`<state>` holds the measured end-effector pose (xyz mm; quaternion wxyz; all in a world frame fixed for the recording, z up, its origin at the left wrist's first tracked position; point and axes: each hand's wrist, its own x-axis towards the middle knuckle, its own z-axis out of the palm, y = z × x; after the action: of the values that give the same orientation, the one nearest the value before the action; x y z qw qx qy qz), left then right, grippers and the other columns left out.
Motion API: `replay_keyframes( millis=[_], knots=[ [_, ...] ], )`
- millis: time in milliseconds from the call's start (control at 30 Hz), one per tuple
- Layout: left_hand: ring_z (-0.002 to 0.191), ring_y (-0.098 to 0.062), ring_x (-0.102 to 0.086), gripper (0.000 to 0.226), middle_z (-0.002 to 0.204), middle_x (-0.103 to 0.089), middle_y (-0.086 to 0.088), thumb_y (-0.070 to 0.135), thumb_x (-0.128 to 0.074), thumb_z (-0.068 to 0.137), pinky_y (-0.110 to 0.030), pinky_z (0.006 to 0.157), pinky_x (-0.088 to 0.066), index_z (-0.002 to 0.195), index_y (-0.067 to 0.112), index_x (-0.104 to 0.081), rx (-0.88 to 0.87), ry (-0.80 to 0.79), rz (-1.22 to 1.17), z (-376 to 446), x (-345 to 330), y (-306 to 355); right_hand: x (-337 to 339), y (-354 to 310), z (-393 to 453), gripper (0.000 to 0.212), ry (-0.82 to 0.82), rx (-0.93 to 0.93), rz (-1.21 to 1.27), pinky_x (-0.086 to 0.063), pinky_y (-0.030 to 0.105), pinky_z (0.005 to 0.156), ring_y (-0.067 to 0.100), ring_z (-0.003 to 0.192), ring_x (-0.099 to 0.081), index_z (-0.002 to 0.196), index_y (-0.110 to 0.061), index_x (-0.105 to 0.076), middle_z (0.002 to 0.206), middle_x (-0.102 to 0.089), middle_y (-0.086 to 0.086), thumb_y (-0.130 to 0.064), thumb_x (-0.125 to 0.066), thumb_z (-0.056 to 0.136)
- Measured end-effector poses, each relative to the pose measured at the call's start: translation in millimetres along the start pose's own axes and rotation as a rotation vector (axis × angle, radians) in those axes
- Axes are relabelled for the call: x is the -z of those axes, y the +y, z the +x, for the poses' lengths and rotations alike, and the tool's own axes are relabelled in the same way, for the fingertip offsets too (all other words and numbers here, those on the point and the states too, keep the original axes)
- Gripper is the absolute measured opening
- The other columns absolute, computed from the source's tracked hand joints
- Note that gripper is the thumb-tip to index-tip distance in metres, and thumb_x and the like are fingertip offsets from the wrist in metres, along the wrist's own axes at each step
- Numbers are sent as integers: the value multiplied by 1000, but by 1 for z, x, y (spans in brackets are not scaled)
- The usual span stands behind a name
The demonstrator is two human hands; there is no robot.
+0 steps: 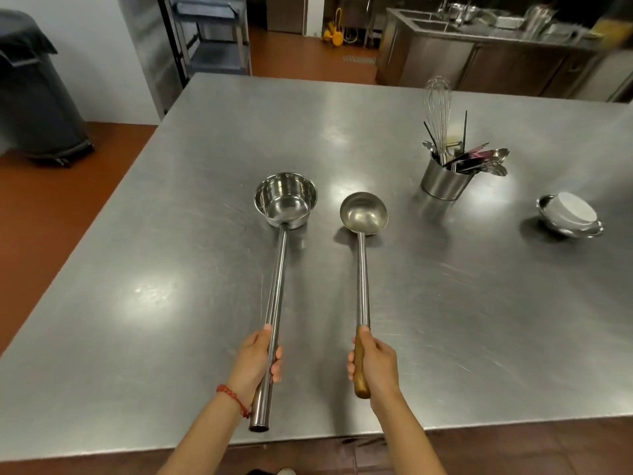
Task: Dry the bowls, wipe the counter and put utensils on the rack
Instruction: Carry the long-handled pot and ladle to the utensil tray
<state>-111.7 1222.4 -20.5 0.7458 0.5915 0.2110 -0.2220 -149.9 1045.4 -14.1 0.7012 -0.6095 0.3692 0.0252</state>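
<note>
My left hand (257,359) grips the long steel handle of a deep steel dipper (285,199), whose cup sits over the middle of the steel counter (171,234). My right hand (376,366) holds the wooden grip of a round steel ladle (363,212), its bowl just right of the dipper's cup. Both utensils point away from me, side by side. To the right, a white bowl (575,209) lies nested in a steel bowl (567,228). A steel utensil holder (443,180) behind the ladle carries a whisk (437,101), spoons and chopsticks.
A dark wheeled bin (37,97) stands on the floor at the far left. A metal shelving cart (212,32) is behind the counter's far left corner. A sink counter (479,46) with stacked metalware runs along the back right. Red-brown floor surrounds the counter.
</note>
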Motion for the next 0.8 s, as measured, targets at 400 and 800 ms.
replay_keyframes(
  millis=[400,800],
  knots=[
    [21,-12,-33,30,37,-46,2,23,-35,98,-13,28,-29,77,5,-46,-194,241,-152,-114,15,-48,52,16,-66,33,-259,80,-152,-36,22,32,16,32,-45,74,-5,-53,42,-50,4,-33,-50,93],
    [22,-13,-34,29,39,-44,-4,23,-38,97,-15,26,-31,84,-1,-48,-339,566,-342,-222,153,-43,-71,24,-174,32,-717,118,-276,-33,20,29,19,26,-40,85,4,-59,40,-47,9,-26,-51,92]
  ],
)
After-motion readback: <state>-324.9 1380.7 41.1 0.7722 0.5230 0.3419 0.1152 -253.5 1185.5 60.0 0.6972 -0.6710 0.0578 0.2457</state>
